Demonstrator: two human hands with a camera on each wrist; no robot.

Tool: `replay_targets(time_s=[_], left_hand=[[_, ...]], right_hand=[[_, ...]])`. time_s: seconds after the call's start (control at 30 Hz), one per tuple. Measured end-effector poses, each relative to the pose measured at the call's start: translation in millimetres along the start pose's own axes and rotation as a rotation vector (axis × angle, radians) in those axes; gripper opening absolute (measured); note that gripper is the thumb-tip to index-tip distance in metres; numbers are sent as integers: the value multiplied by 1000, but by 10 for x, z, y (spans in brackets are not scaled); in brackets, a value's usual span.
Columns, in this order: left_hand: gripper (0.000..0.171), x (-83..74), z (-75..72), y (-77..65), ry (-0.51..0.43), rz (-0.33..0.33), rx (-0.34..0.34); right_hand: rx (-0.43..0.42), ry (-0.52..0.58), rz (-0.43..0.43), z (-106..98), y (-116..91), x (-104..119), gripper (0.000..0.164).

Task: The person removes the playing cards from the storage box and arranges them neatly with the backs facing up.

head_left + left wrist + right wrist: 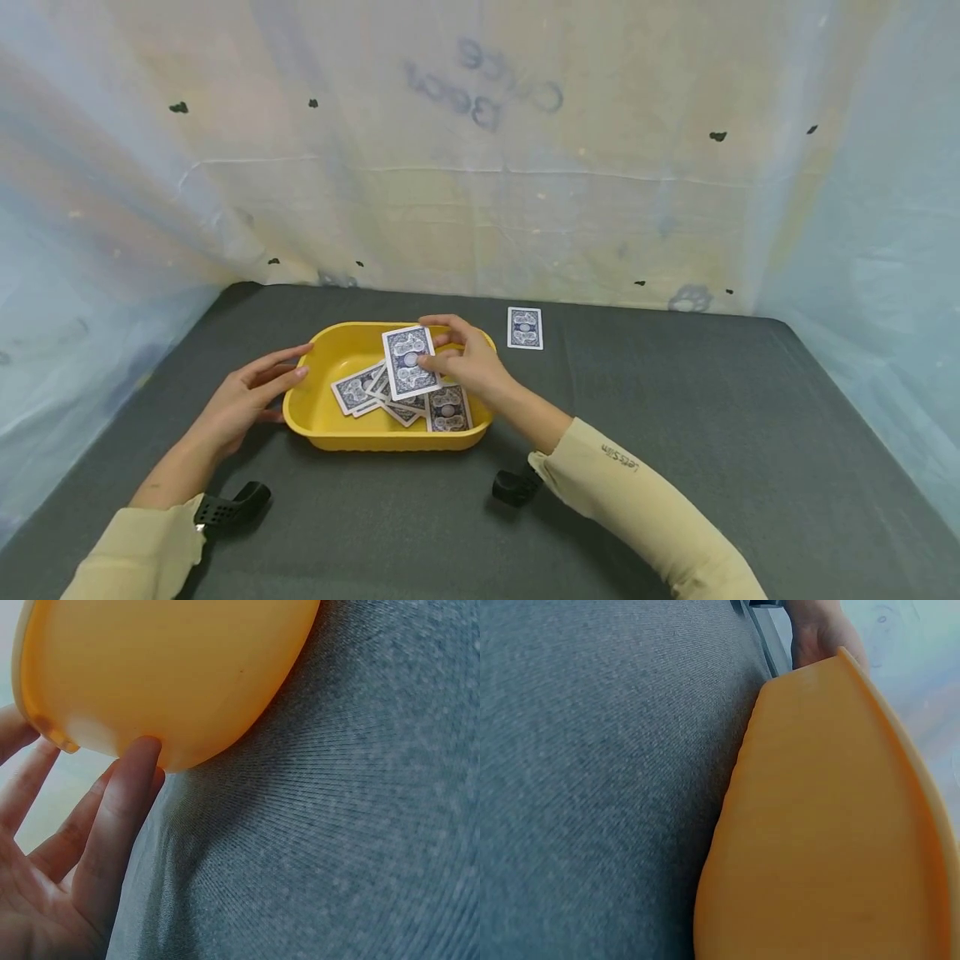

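Note:
With thumb and fingertips, my right hand [471, 358] pinches a blue-backed playing card [409, 379] by its right side, over a yellow plastic tub [375, 442]. Beneath it, several more blue-backed cards [448, 408] lie loosely overlapped, back side up, on the tub's floor. My left hand [228, 408] touches the tub's left end, its fingers long and spread. The left wrist view has a fingertip of that hand [71, 862] against the tub's outer wall [172, 667]. Only the tub's side [817, 810] and the left hand [826, 634] appear in the right wrist view; the right hand is hidden there.
One blue-backed card [524, 328] lies alone on the dark grey cloth-covered table [675, 400], behind and right of the tub. Pale hanging sheets [480, 225] with dark marks enclose the table's back and sides. Black wrist devices [236, 505] are on both forearms.

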State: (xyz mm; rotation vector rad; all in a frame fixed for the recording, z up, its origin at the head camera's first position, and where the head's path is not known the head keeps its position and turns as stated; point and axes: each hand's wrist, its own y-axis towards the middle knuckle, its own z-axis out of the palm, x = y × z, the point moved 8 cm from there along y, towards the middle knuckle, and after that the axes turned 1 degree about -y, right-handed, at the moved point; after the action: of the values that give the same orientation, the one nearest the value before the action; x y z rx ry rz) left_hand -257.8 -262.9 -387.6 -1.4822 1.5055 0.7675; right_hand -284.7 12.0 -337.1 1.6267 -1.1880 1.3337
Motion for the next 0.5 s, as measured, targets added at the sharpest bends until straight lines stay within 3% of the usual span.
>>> replay_targets(time_s=[0.5], left_hand=[[62,-12,-8,-4,-15,8,-3]], right_hand=[[-73,-7,-57,-357,-59,-6,54]])
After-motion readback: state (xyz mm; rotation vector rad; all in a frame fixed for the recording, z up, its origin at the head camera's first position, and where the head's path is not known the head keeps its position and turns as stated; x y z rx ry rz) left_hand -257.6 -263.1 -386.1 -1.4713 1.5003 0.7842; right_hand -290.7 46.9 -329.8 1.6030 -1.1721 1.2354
